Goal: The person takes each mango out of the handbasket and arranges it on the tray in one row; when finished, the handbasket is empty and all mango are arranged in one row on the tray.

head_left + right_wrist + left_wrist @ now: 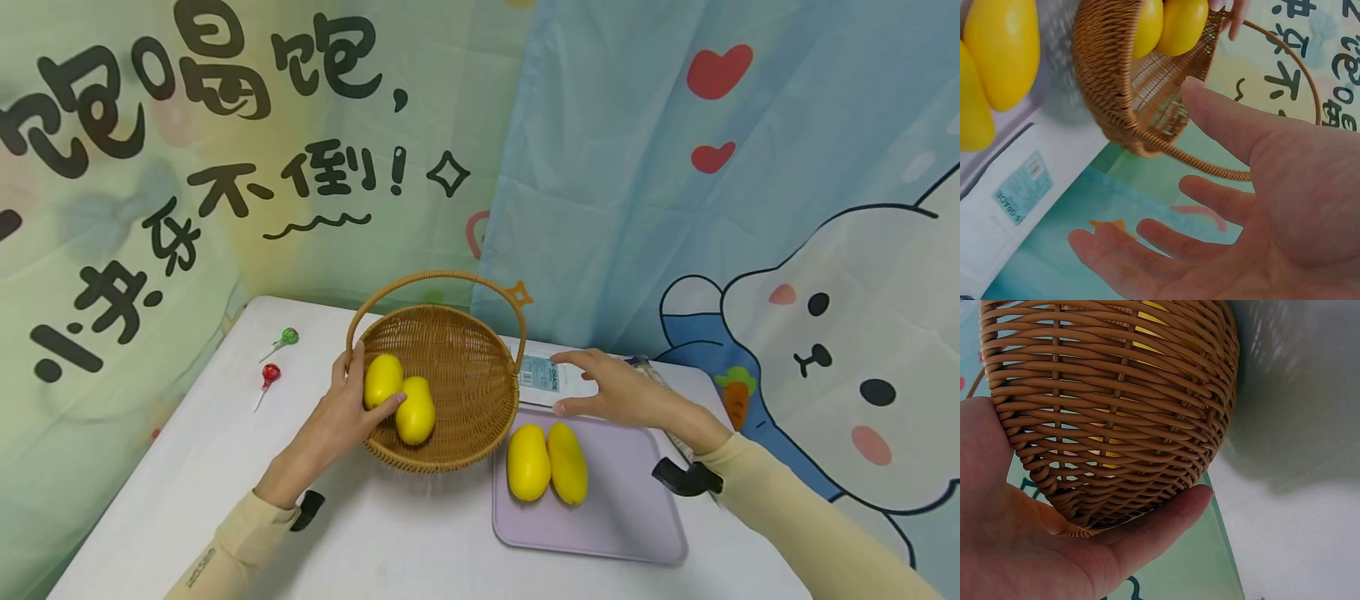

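My left hand (341, 417) grips a brown wicker basket (468, 400) by its left side, the thumb over the rim near the fruits. The basket is tilted with its mouth toward me and its arched handle (442, 275) standing up. Inside at the left lie two yellow mango-like fruits, an upper one (383, 379) and a lower one (416, 412). My right hand (626, 393) is held right of the basket with fingers spread, holding nothing; the right wrist view shows its palm (1297, 212). Two more yellow fruits (528, 463) lie side by side on a light purple tray (630, 508).
Behind the tray lies a white package with a blue label (540, 374), partly hidden by my right hand. A green lollipop (289, 336) and a red lollipop (271, 372) lie on the left of the white table (375, 542). Printed curtains (600, 208) hang along its back edge.
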Available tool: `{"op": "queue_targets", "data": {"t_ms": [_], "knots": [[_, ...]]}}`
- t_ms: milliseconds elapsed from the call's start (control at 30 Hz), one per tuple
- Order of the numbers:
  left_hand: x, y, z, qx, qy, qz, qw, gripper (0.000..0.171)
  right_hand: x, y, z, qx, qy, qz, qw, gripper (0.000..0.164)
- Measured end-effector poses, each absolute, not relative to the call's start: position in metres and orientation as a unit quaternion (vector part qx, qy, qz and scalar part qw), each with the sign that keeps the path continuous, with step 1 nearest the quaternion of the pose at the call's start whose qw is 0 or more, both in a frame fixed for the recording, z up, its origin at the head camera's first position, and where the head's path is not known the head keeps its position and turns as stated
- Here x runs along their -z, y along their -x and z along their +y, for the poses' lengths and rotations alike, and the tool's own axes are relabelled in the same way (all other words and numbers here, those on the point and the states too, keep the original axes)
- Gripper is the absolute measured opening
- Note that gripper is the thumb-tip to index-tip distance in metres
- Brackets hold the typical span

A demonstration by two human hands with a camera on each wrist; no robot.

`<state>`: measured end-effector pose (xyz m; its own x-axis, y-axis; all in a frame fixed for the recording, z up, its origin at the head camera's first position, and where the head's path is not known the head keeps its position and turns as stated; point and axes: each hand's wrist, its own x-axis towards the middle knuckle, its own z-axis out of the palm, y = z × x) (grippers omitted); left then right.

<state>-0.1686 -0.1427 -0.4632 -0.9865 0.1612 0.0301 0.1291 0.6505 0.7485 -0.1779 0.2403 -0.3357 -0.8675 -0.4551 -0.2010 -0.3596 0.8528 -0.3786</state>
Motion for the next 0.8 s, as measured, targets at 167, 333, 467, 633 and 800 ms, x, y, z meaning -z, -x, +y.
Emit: {"op": "queue_targets", "data": {"t_ms": [167,333,467,633,800], "knots": [[0.461,0.168,-0.143,-0.406,-0.078,0.91,0.018,0.105,0.329,0.181,0.225,0.162,0.225,0.948,0.154,0.072],[0.462,0.169,-0.144,-0.398,-0.083,0.914,0.012,0.102,0.325,0.185,0.203,0.173,0.246,0.94,0.163,0.072],[0.463,0.169,-0.145,-0.394,-0.086,0.915,0.009,0.098,0.323,0.189,0.18,0.18,0.267,0.931,0.169,0.072],[0.463,0.169,-0.145,-0.4,-0.089,0.912,0.008,0.094,0.322,0.194,0.15,0.188,0.301,0.918,0.177,0.073],[0.462,0.169,-0.144,-0.404,-0.092,0.91,0.008,0.092,0.325,0.2,0.125,0.184,0.312,0.913,0.186,0.073]]}}
